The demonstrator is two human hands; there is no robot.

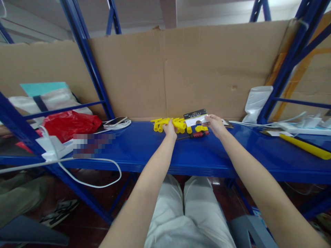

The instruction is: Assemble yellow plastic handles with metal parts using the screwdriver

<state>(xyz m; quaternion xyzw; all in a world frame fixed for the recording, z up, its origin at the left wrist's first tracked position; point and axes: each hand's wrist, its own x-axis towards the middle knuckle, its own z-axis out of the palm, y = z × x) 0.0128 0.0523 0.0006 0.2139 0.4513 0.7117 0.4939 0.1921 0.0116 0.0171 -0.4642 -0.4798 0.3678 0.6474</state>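
Note:
My left hand [170,129] is closed on a yellow tube-like plastic piece [180,124], above the blue shelf. Beside and under it lie several similar yellow tube-like pieces [158,125]; my fingers hide part of them. Pinched at its right end by my right hand [215,124] is a black-and-white printed card [196,117], tilted up, with a dark round spot near its lower edge. Just below the card rests a small ridged yellow piece [201,128]. A red-and-black screwdriver [199,134] lies in front of it, its shaft pointing left.
A cardboard panel [207,69] stands behind the blue shelf [155,155]. On the left are a phone [118,121], coiled white cable [124,124], a red plastic bag [69,124] and a power strip. A white pouch [257,103] and a long yellow-edged object [305,146] are on the right.

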